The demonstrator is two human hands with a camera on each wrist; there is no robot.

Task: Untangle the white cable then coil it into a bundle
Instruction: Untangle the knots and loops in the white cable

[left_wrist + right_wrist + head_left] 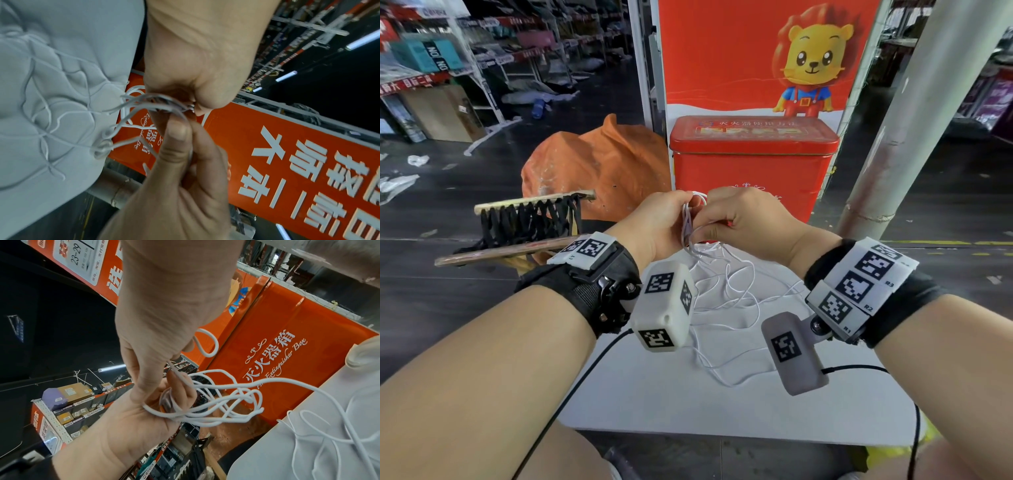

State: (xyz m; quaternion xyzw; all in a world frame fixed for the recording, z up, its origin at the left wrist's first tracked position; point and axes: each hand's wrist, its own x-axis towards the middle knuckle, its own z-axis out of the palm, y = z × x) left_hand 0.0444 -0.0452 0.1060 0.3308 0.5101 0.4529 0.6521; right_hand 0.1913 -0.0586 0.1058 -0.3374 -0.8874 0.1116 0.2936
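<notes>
So the white cable (726,291) is about half dealt with here. A few loops of it are bunched up and held in the air between both hands, just in front of the red fire extinguisher box (753,164), while the rest is draped down and left sprawled in loose tangled curves on the white surface (688,404) below.

The left hand (654,222) is curled round the gathered loops, with the strands pinched between thumb and fingers, as can be seen clearly from the right wrist view, where several turns are wrapped across the palm. The grip of the right hand (743,219) is pressed together on the same bunch from the other side, thumb laid against the strands; one small loop is sticking out past its knuckles.

Both hands are touching or nearly touching at the bundle. Off to the left, an orange sack (599,168) and a wooden frame strung with black cord (527,219) can be seen beside the surface.
</notes>
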